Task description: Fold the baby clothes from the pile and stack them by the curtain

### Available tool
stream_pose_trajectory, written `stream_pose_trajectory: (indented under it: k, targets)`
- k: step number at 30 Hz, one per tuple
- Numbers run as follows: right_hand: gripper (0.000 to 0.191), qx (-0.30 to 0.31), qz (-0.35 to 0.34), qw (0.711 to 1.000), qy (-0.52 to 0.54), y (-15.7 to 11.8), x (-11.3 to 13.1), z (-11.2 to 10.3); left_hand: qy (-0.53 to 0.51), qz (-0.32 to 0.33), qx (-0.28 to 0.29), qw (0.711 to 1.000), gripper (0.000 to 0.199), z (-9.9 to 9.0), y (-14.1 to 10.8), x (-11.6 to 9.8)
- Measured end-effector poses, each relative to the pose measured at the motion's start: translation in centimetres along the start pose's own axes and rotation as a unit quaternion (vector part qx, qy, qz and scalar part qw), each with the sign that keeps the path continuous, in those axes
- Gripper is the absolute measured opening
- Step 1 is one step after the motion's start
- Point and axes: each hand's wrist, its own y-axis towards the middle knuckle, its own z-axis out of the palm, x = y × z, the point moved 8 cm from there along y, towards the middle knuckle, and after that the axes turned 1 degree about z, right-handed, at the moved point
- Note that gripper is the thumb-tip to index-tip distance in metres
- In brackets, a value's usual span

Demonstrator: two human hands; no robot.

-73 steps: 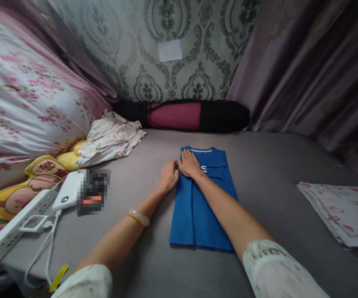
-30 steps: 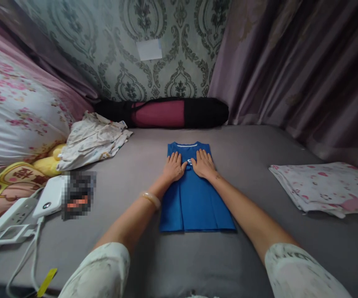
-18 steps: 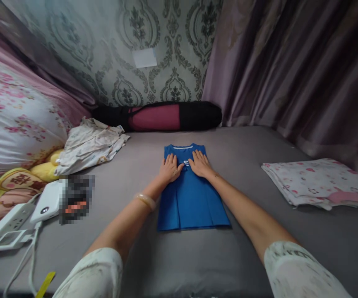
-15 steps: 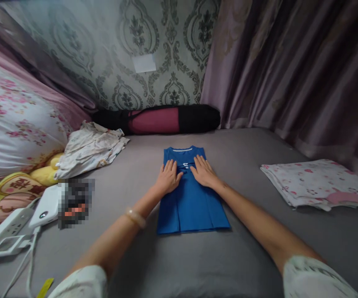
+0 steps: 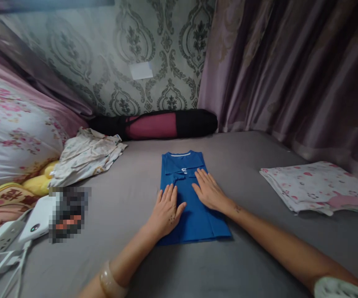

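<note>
A blue garment [image 5: 191, 225] lies folded into a long panel on the grey bed sheet, its neckline with a pale band at the far end and a small white mark below it. My left hand [image 5: 166, 210] rests flat on its left side, fingers spread and pointing away from me. On the right side, just below the folded sleeve layers, my right hand [image 5: 209, 190] lies flat with the thumb apart. Neither hand grips the fabric.
A folded white patterned cloth [image 5: 318, 186] lies at the right. At the left are a crumpled cloth [image 5: 87, 153], a yellow plush [image 5: 39, 182], a white power bank [image 5: 40, 217] and a power strip [image 5: 0, 240]. A black and red bag [image 5: 150, 125] lies along the wall.
Both hands have slid toward me down the garment, my left hand further than my right. More of the upper part with the white mark shows. The view has shifted slightly.
</note>
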Motion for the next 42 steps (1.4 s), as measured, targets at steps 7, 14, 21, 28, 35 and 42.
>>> stream_pose_trajectory:
  k: [7,14,21,28,35,42]
  targets:
    - [0.070,0.007,0.110,0.994,-0.010,9.0,-4.8,0.8,-0.029,-0.011,0.005,1.000,0.074,0.8,-1.4,-1.2]
    - [0.074,-0.004,0.134,0.991,-0.021,14.0,-5.9,2.8,-0.065,-0.017,0.013,0.998,0.071,-0.1,-1.7,-1.0]
    - [0.071,0.004,0.143,0.989,-0.021,14.1,-5.9,3.8,-0.073,-0.014,0.002,0.997,0.070,-0.4,-2.2,-0.9]
    - [0.066,-0.023,0.138,0.988,0.070,12.0,-6.8,1.9,-0.064,-0.033,-0.015,0.997,0.072,-0.3,-2.3,0.0]
    - [0.069,0.028,0.111,0.989,0.090,5.0,-5.8,1.9,-0.030,-0.018,-0.020,0.999,0.072,0.5,-2.3,0.0]
    - [0.072,0.071,0.021,0.995,0.066,-5.1,-1.7,0.6,0.000,-0.010,-0.013,1.000,0.073,0.0,-2.6,-0.4]
